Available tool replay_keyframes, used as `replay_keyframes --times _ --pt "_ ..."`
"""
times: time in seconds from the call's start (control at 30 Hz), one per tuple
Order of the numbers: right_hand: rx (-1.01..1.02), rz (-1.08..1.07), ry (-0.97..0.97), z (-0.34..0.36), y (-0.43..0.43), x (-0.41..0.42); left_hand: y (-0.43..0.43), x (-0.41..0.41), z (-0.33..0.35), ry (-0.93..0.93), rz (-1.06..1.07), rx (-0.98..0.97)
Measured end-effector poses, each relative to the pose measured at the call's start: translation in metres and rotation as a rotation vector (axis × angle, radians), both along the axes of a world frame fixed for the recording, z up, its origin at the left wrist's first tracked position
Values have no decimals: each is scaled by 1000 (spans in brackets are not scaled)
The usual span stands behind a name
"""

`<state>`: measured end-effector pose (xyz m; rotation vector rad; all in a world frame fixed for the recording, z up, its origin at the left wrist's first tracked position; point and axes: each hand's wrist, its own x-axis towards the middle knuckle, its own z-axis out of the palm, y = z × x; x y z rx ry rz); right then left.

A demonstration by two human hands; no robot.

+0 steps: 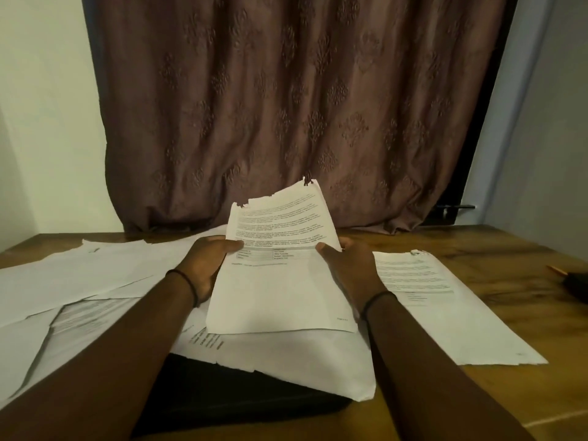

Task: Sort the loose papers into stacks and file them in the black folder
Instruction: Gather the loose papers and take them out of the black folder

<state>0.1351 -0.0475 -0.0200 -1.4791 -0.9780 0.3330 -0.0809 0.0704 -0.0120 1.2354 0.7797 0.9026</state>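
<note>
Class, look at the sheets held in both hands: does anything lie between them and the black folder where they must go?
Yes. A loose paper lies across the far part of the folder, directly below the held sheets; it would likely need moving first.

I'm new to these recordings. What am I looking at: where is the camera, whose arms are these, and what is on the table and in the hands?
There is no machine here: one camera sits on a person's head, looking forward and down, so the two arms reaching in from below are that person's own. The left hand and right hand each grip a side edge of a bundle of white printed sheets, raised above the brown wooden table. More loose white papers lie spread at the left, one printed white sheet lies alone at the right, and a black folder lies nearest the person, partly covered by paper. A brown patterned curtain hangs behind.
</note>
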Motion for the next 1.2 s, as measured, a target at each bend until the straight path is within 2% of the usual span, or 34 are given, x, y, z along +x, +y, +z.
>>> replay_keyframes --times 0.13,0.33,0.53,0.63,0.7,0.77,0.83,0.9,0.97,1.07,1.2 --pt "-17 -150 -86 -3 -4 2 -11 4 6 25 23 33" --pt "-47 -198 -110 10 -37 20 -53 28 41 120 37 81" --pt "-152 -332 -284 31 -110 90 -101 80 58 453 -54 218" --pt "-292 -400 -331 25 -139 126 -104 95 54 598 101 528" --pt "-387 -418 -373 14 -145 148 -102 88 51 806 148 712" --pt "-494 -435 -426 7 -148 163 -93 74 45 1025 80 733" --pt "-582 -494 -498 6 -144 166 -85 56 38 1160 -8 698" --pt "-623 -610 -681 12 -135 155 -78 42 31 1256 -59 704" --pt "-544 -660 -861 18 -118 129 -70 31 24 1306 -82 728" --pt "-372 -478 -852 24 -89 74 -70 20 18 1278 -158 722" --pt "-450 -158 -742 20 -56 12 -70 11 14 1259 -223 733"
